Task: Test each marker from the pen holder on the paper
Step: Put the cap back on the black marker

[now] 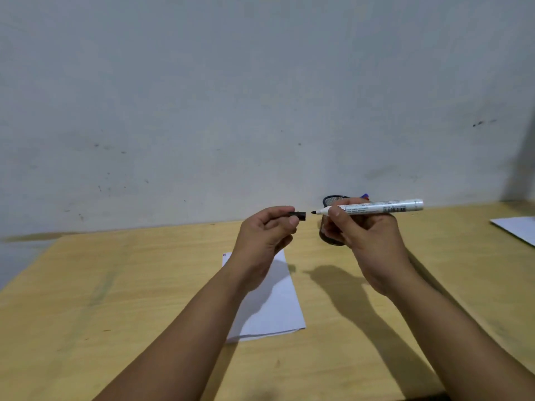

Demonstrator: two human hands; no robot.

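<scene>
1. Head view shows the marker [376,207] held in the air by the right hand [362,235], whose fingers are curled around the front part of the barrel. Its long axis lies nearly level, left to right, and the dark tip points left.
2. The left hand [266,233] pinches the black cap [298,215], and the cap's open end faces the tip, just beside it but not touching.
3. The paper [275,308] lies flat on the table [115,285], below and between the two hands, partly under the left forearm. The right hand must bring the tip down and toward the left to reach it.
4. The marker has a white barrel with small printed text and a black tip.
5. The pen holder [330,201], dark mesh, stands behind the right hand, and one more marker end shows above it.
</scene>
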